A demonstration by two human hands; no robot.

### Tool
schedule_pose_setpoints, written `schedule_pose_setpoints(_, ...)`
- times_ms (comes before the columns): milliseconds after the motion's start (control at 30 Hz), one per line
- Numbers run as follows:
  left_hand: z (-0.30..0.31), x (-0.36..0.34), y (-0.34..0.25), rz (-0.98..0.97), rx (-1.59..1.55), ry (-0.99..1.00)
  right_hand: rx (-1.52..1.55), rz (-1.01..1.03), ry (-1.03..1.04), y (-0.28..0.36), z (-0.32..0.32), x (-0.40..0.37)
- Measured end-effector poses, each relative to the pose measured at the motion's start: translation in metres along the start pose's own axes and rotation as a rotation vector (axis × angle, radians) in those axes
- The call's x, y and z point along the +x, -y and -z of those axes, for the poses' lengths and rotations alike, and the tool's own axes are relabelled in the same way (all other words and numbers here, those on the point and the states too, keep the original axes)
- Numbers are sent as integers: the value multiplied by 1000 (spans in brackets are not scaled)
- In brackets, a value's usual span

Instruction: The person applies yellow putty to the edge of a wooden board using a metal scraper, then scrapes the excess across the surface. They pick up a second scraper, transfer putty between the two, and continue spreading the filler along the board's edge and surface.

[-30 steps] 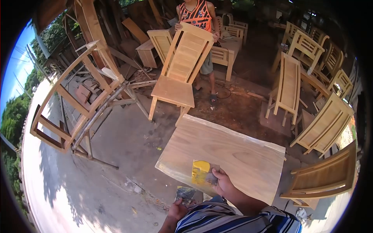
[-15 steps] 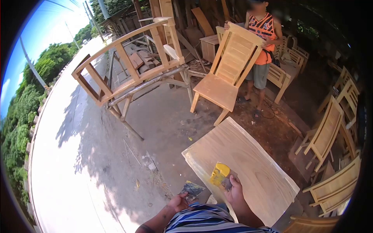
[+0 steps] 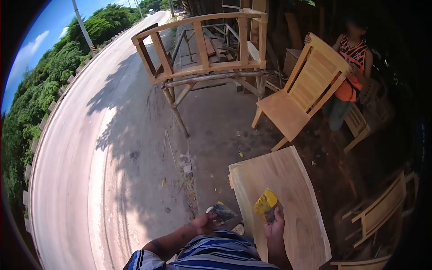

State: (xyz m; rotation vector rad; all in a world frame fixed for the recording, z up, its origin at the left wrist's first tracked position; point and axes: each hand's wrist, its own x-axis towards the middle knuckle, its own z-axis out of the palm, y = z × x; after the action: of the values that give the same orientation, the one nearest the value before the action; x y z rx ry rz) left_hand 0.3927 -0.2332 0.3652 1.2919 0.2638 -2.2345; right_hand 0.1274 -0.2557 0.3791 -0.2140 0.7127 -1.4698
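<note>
My right hand (image 3: 275, 226) grips a flat scraper (image 3: 266, 205) smeared with thick yellow paste, thumb on its face. It is held over a pale wooden board (image 3: 297, 189) with a wavy edge and visible grain. Lower and to the left, my left hand (image 3: 203, 223) is closed on a second flat scraper (image 3: 221, 212), dark and stained with bits of yellow. That one is beside the board's left edge, above the concrete.
A person (image 3: 355, 67) in an orange top holds a wooden chair (image 3: 288, 110) beyond the board. A curved wooden frame (image 3: 202, 40) rests on a log trestle (image 3: 182, 118). Chair backs (image 3: 380, 209) stand at right; a road (image 3: 67, 157) runs along the left.
The view has swung to the right-hand side's darker framing, with the road showing more and the scene shifted right. Both hands keep their scrapers; the right one has tilted slightly.
</note>
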Motion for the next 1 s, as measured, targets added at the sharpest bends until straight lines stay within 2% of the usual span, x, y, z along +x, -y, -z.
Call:
schedule_pose_setpoints(100,11,27,4,110,-60,80,20,-39,15,-3,4,1)
schedule_pose_setpoints(233,-3,18,-1,35,54,180,98,-39,-17,2,3,-2)
schedule_pose_setpoints(367,6,13,-11,3,176,133,136,-17,-111,7,-5,-7)
schedule_pose_setpoints(567,21,45,-13,107,106,163,133,-6,-139,3,3,-8)
schedule_pose_setpoints(767,-1,22,-21,29,269,80,144,-29,-198,0,4,-5)
schedule_pose_setpoints(1000,8,25,-14,7,208,74,150,-42,-164,-2,7,-3)
